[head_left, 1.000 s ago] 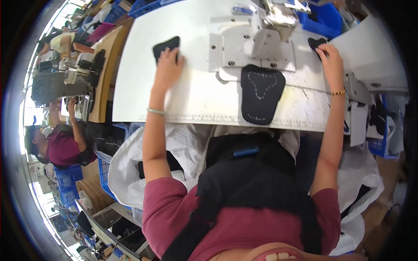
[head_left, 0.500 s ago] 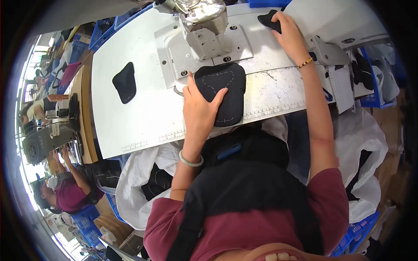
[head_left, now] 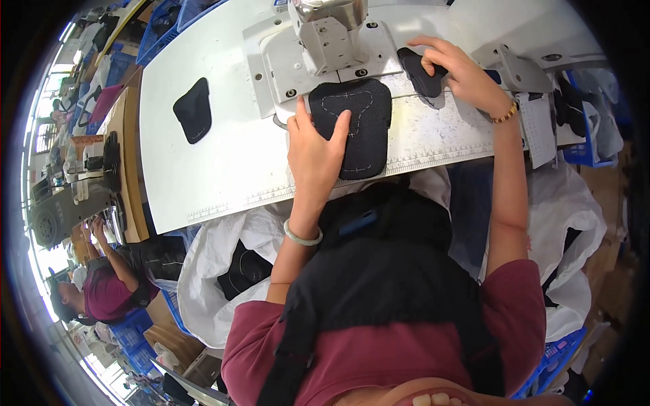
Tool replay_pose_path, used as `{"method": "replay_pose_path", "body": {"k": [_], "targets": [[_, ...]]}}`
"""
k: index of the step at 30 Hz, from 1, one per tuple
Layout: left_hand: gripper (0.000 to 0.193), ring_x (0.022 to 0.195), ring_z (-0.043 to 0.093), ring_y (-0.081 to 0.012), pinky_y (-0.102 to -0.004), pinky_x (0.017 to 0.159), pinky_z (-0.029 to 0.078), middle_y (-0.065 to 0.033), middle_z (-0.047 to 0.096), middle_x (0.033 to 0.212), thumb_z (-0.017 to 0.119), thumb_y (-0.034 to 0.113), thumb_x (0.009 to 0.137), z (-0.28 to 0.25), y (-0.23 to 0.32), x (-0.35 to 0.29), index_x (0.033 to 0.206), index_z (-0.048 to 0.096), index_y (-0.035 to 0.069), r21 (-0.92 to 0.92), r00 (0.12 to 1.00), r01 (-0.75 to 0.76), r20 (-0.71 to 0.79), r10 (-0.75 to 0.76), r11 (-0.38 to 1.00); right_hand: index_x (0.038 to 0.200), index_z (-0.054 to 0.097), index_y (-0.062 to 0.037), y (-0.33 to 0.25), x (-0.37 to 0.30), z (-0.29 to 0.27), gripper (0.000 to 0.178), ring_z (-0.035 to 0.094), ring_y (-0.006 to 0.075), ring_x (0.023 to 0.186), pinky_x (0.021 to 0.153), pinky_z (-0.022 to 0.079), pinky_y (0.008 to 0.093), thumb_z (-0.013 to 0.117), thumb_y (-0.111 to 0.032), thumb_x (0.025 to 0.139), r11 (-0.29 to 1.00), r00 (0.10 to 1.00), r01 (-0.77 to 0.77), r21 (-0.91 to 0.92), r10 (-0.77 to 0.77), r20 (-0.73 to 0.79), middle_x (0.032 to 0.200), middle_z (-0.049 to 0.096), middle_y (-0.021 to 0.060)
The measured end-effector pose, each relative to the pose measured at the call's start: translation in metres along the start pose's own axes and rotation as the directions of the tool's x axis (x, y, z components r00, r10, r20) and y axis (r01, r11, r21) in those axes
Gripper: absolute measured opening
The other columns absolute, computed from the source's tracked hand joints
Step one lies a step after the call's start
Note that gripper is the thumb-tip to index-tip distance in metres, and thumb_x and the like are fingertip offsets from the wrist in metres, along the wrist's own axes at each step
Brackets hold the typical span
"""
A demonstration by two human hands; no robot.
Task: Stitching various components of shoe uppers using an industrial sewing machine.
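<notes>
1. The left hand (head_left: 317, 150) now lies flat on the left part of the big black fabric piece (head_left: 359, 125), fingers pressed together and the thumb splayed toward the stitched white outline. A second ago it was far out at ten o'clock on the small black patch (head_left: 194, 109); half a second ago it had already landed on the big piece.
2. That small patch stays behind alone on the white table (head_left: 203, 176), well apart from both hands, at about nine o'clock from the sewing machine head (head_left: 330, 30).
3. The big fabric piece sits just at six o'clock of the machine head, its top edge on the metal plate (head_left: 284, 61) and its lower edge over the ruler strip (head_left: 433, 159). It looks pushed closer under the head than a second ago, so I judge it is being lined up for stitching.
4. The right hand (head_left: 460, 74) remains at two o'clock from the big piece, fingers curled and pinching a smaller dark piece (head_left: 418, 76), which now lies nearer the machine than before.
5. Another person in a maroon shirt (head_left: 101, 294) works at seven o'clock, apart from this bench.
</notes>
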State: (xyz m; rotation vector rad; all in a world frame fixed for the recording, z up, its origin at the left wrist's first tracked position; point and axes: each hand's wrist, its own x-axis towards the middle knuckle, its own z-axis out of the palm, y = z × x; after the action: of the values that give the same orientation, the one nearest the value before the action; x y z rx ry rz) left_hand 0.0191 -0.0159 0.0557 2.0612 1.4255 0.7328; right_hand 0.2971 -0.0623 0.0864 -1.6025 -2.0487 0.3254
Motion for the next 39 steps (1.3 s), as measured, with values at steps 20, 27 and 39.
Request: {"method": "replay_pose_path", "body": {"k": [20, 27, 39], "targets": [[0.025, 0.082, 0.049, -0.0249, -0.0331, 0.069, 0.042, -0.0114, 0.045, 0.097, 0.072, 0.008, 0.075, 0.015, -0.008, -0.012, 0.089, 0.052, 0.003, 0.0, 0.874, -0.286, -0.41, 0.261, 0.958, 0.088, 0.063, 0.0037, -0.037, -0.003, 0.035, 0.015, 0.056, 0.0131, 0.064, 0.062, 0.046, 0.0238, 0.067, -0.007, 0.079, 0.957, 0.86, -0.246, 0.154, 0.289, -0.421, 0.094, 0.063, 0.0083], [0.02, 0.076, 0.049, -0.0209, -0.0314, 0.069, 0.043, -0.0111, 0.047, 0.087, 0.064, -0.001, 0.076, 0.01, -0.008, 0.004, 0.087, 0.047, -0.001, -0.405, 0.961, -0.265, -0.187, 0.205, 0.875, 0.088, 0.064, 0.0034, -0.04, -0.008, 0.033, 0.014, 0.057, 0.015, 0.066, 0.063, 0.046, 0.0255, 0.065, -0.008, 0.08, 0.933, 0.831, -0.291, 0.21, 0.355, -0.429, 0.094, 0.064, 0.0085], [0.025, 0.083, 0.054, -0.0092, -0.023, 0.075, 0.046, -0.005, 0.056, 0.095, 0.052, 0.009, 0.086, -0.013, 0.052, 0.01, 0.109, 0.047, 0.003, -0.989, 0.991, 0.136, 0.136, 0.006, -0.053, 0.092, 0.063, -0.0018, -0.134, 0.023, 0.072, 0.016, 0.059, 0.0238, 0.083, 0.069, 0.05, 0.0317, 0.067, -0.002, 0.077, 0.986, 0.7, 0.142, -0.085, -0.161, -0.695, 0.097, 0.061, 0.0097]]}}
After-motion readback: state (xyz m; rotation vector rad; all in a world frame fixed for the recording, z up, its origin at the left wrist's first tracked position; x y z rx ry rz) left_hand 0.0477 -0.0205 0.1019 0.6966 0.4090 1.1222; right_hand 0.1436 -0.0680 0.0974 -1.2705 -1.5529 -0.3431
